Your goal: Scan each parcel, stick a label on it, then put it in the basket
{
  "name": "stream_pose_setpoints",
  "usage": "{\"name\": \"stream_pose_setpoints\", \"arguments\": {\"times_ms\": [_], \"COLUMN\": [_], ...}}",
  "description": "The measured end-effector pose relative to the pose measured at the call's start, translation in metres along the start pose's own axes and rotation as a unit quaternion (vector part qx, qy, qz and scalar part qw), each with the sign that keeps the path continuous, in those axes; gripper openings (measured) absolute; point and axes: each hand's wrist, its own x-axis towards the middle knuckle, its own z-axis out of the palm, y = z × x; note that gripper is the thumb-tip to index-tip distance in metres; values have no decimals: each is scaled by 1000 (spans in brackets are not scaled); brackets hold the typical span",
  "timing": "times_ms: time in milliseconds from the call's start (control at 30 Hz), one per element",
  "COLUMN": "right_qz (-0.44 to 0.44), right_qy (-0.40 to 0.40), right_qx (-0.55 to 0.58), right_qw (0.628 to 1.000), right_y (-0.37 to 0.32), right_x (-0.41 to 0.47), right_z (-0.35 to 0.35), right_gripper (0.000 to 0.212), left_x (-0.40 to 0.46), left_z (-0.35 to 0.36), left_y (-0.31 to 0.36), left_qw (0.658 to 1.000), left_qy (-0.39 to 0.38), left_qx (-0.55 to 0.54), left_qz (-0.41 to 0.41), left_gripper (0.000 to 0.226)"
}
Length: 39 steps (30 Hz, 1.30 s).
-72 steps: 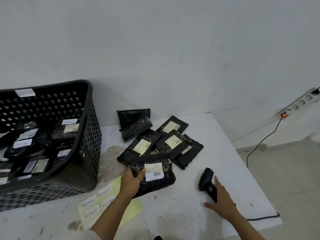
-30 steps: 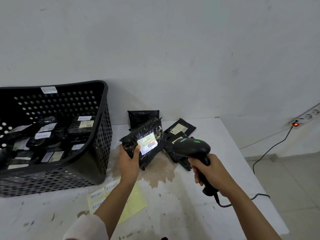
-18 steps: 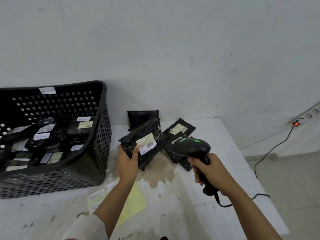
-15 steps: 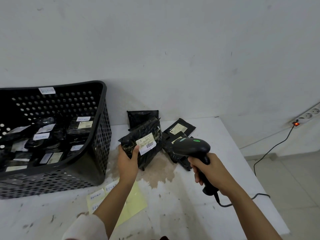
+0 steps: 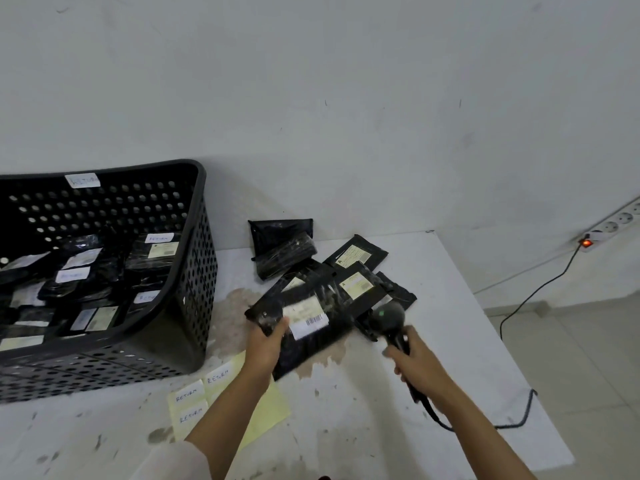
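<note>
My left hand (image 5: pixel 265 344) grips a black parcel (image 5: pixel 311 336) by its left edge, low over the table, its white barcode label (image 5: pixel 306 317) facing up. My right hand (image 5: pixel 420 368) holds the handle of a black barcode scanner (image 5: pixel 388 318), whose head with a green light sits just right of the parcel. Several more black parcels (image 5: pixel 353 271) lie in a pile behind. The black perforated basket (image 5: pixel 197 237) stands on the left with several labelled parcels inside. A yellow sheet (image 5: pixel 273 410) with white "RETURN" labels (image 5: pixel 188 396) lies near my left forearm.
The white table (image 5: pixel 450 323) is stained; its right edge drops to a tiled floor. The scanner's cable (image 5: pixel 512 419) trails off the right edge. A power strip (image 5: pixel 616 225) with a red light lies by the wall at the far right, with a cord running down.
The parcel has come down from its raised, tilted pose to lie nearly flat over the table. The scanner has dropped lower and to the right; both are blurred by motion.
</note>
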Motion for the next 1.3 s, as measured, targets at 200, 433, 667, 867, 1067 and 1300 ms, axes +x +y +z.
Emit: {"name": "stream_pose_setpoints", "arguments": {"times_ms": [200,433,667,867,1067,1300], "right_qz": [121,87,64,55,76,-35], "right_qy": [80,75,123,124,189,399], "right_qx": [-100,-255,-413,-360,-255,-174], "right_qw": [984,960,900,923,945,900], "right_y": [81,96,105,107,96,50], "right_x": [8,13,9,10,8,-11], "right_z": [25,28,29,29,36,77], "right_gripper": [28,41,49,63,68,30], "left_x": [-19,-21,-10,1,9,14], "left_z": [14,23,0,-56,-120,-181], "left_y": [-60,-77,-85,-91,-91,-110], "left_qw": [985,966,957,976,976,915], "left_qy": [-86,-129,-112,-107,-72,-101], "left_qx": [-4,17,223,163,203,382], "left_qz": [-148,-224,-147,-94,-24,84], "left_gripper": [23,38,46,13,16,17]}}
